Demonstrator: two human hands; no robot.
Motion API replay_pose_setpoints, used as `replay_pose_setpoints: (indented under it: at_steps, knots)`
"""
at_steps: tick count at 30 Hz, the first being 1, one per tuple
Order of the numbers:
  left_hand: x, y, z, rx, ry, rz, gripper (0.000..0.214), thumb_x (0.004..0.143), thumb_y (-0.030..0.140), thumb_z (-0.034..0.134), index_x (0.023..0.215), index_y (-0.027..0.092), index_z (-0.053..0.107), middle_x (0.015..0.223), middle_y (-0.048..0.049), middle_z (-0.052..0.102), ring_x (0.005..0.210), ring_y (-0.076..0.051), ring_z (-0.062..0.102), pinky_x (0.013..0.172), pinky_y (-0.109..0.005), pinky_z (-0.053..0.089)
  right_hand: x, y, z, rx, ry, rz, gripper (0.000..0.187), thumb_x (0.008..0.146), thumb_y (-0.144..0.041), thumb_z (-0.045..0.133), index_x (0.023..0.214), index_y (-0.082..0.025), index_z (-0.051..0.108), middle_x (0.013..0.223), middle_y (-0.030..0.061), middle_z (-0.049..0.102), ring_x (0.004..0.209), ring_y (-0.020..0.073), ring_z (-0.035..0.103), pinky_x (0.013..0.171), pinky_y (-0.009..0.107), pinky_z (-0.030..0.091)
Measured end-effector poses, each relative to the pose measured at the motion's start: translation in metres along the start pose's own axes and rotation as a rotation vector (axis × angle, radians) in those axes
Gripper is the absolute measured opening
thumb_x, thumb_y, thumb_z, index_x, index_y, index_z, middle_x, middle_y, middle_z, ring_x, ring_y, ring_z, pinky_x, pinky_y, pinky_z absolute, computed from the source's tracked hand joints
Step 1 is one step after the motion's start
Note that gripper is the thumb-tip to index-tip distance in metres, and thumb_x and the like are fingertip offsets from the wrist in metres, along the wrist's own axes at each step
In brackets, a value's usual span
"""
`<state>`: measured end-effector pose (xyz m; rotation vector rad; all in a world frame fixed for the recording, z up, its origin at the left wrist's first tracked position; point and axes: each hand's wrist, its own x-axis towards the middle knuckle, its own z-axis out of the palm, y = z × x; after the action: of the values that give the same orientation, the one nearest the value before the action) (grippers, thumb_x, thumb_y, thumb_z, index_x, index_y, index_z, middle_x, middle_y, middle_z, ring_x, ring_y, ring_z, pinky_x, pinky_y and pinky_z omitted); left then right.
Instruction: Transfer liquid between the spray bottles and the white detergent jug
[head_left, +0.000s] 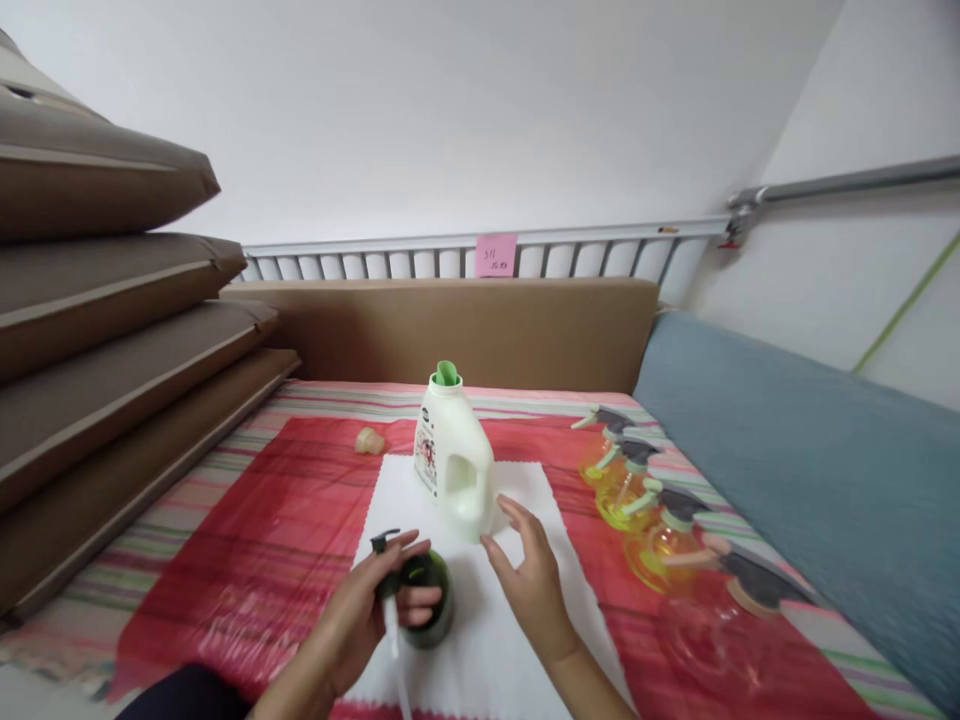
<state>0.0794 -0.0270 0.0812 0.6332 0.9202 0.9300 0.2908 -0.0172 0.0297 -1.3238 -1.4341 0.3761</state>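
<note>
In my left hand (375,590) is a black pump head (385,541) with a pale dip tube (393,640) hanging down from it. The fingers of that hand reach over a dark green, open-topped bottle (435,625); I cannot tell whether they touch it. My right hand (534,580) is bare, thumb and fingers apart, just right of a large pale jug (459,450). The jug stands upright with a printed label, a moulded handle and its green spout uncovered. Jug and bottle rest on a white scallop-edged cloth (517,640).
Along the right side stand several clear spray bottles (667,550) with dark trigger heads and yellowish or pinkish contents. A beige cap (369,441) lies at the back left on red plastic sheeting (262,500). Brown cushions (112,300) are stacked left; a radiator (360,265) is behind.
</note>
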Motion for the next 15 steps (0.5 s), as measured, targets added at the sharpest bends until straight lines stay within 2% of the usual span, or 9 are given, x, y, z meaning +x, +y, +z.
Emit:
replay_pose_setpoints:
  at_steps: [2, 3, 5, 7, 10, 15]
  knots:
    - [0.000, 0.002, 0.000, 0.004, -0.016, 0.002, 0.042, 0.082, 0.037, 0.057, 0.119, 0.019, 0.052, 0.138, -0.0131, 0.047, 0.076, -0.024, 0.070, 0.066, -0.037, 0.055, -0.028, -0.013, 0.002, -0.006, -0.121, -0.074, 0.045, 0.082, -0.024, 0.055, 0.126, -0.024, 0.044, 0.129, 0.0110, 0.049, 0.123, 0.0254, 0.043, 0.103, 0.046, 0.037]
    - [0.000, 0.003, 0.000, 0.005, -0.026, 0.001, 0.041, 0.082, 0.036, 0.057, 0.119, 0.019, 0.052, 0.138, -0.0130, 0.047, 0.077, -0.024, 0.070, 0.066, -0.037, 0.056, -0.040, -0.019, 0.005, 0.001, -0.207, -0.093, 0.052, 0.079, -0.022, 0.058, 0.129, -0.025, 0.042, 0.132, 0.0102, 0.048, 0.124, 0.0257, 0.042, 0.105, 0.046, 0.036]
    - [0.000, 0.004, 0.002, 0.006, -0.029, -0.003, 0.039, 0.083, 0.034, 0.057, 0.118, 0.020, 0.054, 0.137, -0.0128, 0.047, 0.078, -0.023, 0.070, 0.066, -0.036, 0.056, -0.056, -0.025, 0.012, 0.031, -0.373, -0.093, 0.074, 0.070, -0.018, 0.066, 0.136, -0.028, 0.034, 0.140, 0.0082, 0.040, 0.130, 0.0274, 0.036, 0.108, 0.047, 0.032]
    - [0.000, 0.006, 0.003, 0.008, -0.019, -0.010, 0.037, 0.082, 0.032, 0.057, 0.116, 0.019, 0.055, 0.137, -0.0122, 0.048, 0.079, -0.023, 0.070, 0.066, -0.034, 0.056, -0.063, -0.027, 0.019, 0.067, -0.465, -0.079, 0.093, 0.062, -0.017, 0.072, 0.141, -0.031, 0.024, 0.146, 0.0070, 0.033, 0.133, 0.0292, 0.029, 0.110, 0.049, 0.029]
    - [-0.001, 0.006, 0.006, 0.008, -0.009, -0.021, 0.035, 0.083, 0.032, 0.057, 0.115, 0.019, 0.056, 0.137, -0.0111, 0.047, 0.079, -0.023, 0.070, 0.066, -0.034, 0.057, -0.060, -0.025, 0.028, 0.107, -0.469, -0.050, 0.104, 0.059, -0.017, 0.075, 0.143, -0.032, 0.016, 0.147, 0.0079, 0.029, 0.134, 0.0308, 0.027, 0.109, 0.051, 0.027]
    - [0.001, 0.001, 0.008, 0.000, -0.010, -0.032, 0.034, 0.085, 0.031, 0.054, 0.117, 0.019, 0.055, 0.139, -0.0099, 0.046, 0.076, -0.021, 0.070, 0.062, -0.032, 0.057, -0.049, -0.022, 0.046, 0.143, -0.411, -0.039, 0.109, 0.053, -0.017, 0.079, 0.141, -0.030, 0.017, 0.143, 0.0105, 0.036, 0.130, 0.0315, 0.033, 0.106, 0.050, 0.032]
